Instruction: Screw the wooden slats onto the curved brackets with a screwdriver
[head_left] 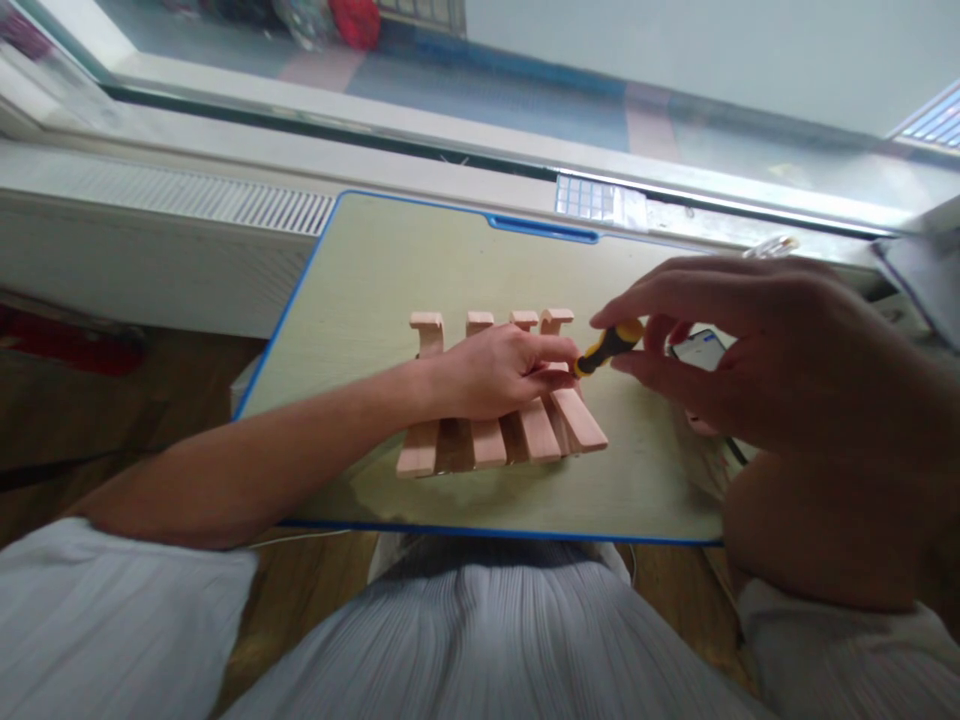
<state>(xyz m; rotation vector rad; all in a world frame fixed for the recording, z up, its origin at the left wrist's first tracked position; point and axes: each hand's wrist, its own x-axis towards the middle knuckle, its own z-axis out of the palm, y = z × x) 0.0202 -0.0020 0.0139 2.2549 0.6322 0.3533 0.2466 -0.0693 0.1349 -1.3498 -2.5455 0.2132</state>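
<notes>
A pale wooden rack [487, 440] made of several parallel slats with hooked far ends lies on a small tabletop [375, 300] with a blue rim. My left hand [499, 372] rests across the slats, fingers closed and pressing on the rightmost pieces. My right hand [750, 345] pinches a short screwdriver [609, 347] with a yellow and black handle. Its tip points left at the right side of the rack, right by my left fingertips. The tip itself is hidden behind those fingers.
A phone [701, 350] lies on the table partly under my right hand, with a dark cable beside it. A white radiator grille [187, 195] and a window sill run along the far side. My lap in grey cloth is below the table's near edge.
</notes>
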